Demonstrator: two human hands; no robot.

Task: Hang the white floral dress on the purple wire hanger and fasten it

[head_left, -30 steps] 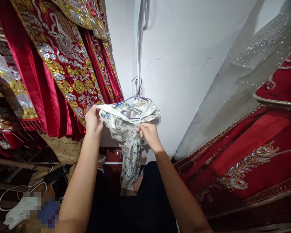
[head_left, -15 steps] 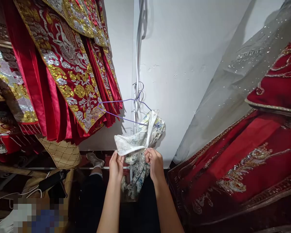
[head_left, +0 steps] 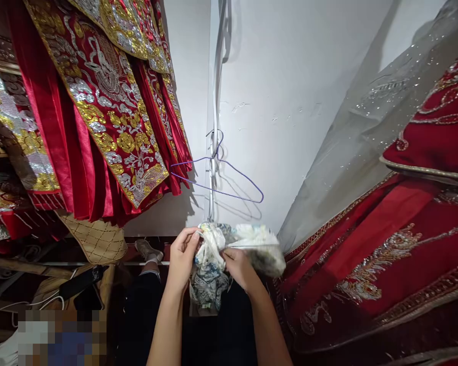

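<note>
Head view: the garment (head_left: 210, 278) is pinched by the left hand (head_left: 182, 254) and right hand (head_left: 241, 268), below the bare hanger (head_left: 229, 193).

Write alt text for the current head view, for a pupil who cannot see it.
The person's left hand and right hand grip a bunched white floral garment, its right side blurred, below a purple hanger before a white wall. A red garment embroidered in gold and silver hangs at left; a beaded red garment and glittering sheer fabric fill the right.
</note>
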